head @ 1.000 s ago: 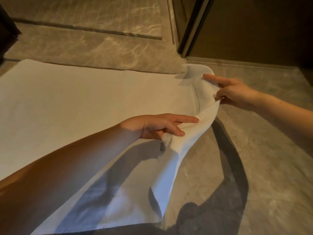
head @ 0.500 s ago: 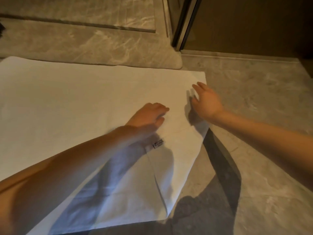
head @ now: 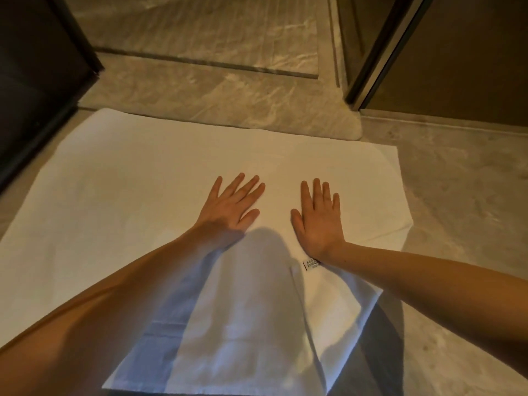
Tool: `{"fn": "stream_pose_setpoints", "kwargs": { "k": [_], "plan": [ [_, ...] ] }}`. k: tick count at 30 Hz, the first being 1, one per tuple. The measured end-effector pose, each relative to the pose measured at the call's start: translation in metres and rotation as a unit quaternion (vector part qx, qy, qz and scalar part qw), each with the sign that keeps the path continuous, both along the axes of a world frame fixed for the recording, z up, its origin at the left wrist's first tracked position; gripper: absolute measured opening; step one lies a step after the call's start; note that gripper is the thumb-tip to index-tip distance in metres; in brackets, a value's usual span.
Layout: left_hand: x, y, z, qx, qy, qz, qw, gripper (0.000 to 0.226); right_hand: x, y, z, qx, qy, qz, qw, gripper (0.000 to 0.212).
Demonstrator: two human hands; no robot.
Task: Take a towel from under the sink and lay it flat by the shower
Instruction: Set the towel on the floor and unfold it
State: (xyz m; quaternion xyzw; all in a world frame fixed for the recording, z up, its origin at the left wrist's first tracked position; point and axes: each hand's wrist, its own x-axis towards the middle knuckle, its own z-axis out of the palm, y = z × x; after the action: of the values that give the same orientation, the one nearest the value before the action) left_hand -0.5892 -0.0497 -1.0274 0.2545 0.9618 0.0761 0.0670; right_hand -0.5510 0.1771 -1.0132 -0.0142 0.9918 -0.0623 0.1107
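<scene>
A large white towel (head: pixel 123 195) lies spread on the marble floor, its far edge along the raised shower threshold (head: pixel 228 98). My left hand (head: pixel 231 207) presses flat on the towel's middle, fingers straight and spread. A little to its right, my right hand (head: pixel 318 221) also lies palm-down on the cloth. A small printed label (head: pixel 311 264) shows by my right wrist, where a folded-over flap of towel runs toward the near right corner.
A dark cabinet or wall panel (head: pixel 34 81) stands at the left edge. A dark door frame (head: pixel 377 52) rises at the upper right beside a brown wall. Bare marble floor (head: pixel 457 224) stretches to the right of the towel.
A second ago both hands pinched the towel's lifted right edge. They let it down, then slid left onto the cloth and now lie flat on it.
</scene>
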Motion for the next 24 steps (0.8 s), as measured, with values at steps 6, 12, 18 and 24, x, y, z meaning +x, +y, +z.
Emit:
{"fn": "stream_pose_setpoints", "kwargs": {
  "k": [6, 12, 18, 24],
  "plan": [
    [-0.005, -0.008, -0.004, -0.001, 0.004, 0.008, 1.0, 0.059, -0.008, -0.006, 0.0, 0.005, 0.004, 0.015, 1.0, 0.067],
    [-0.004, -0.006, -0.005, 0.002, 0.016, 0.009, 1.0, 0.062, 0.013, -0.003, 0.009, 0.018, -0.042, 0.064, 0.997, 0.07],
    [-0.001, -0.006, -0.004, 0.004, 0.021, 0.012, 1.0, 0.061, 0.063, 0.03, 0.019, 0.054, -0.083, 0.122, 0.988, 0.07],
    [0.0, -0.006, -0.001, 0.014, 0.011, 0.005, 1.0, 0.063, 0.129, 0.078, 0.023, 0.068, -0.104, 0.13, 0.984, 0.068]
  ]
}}
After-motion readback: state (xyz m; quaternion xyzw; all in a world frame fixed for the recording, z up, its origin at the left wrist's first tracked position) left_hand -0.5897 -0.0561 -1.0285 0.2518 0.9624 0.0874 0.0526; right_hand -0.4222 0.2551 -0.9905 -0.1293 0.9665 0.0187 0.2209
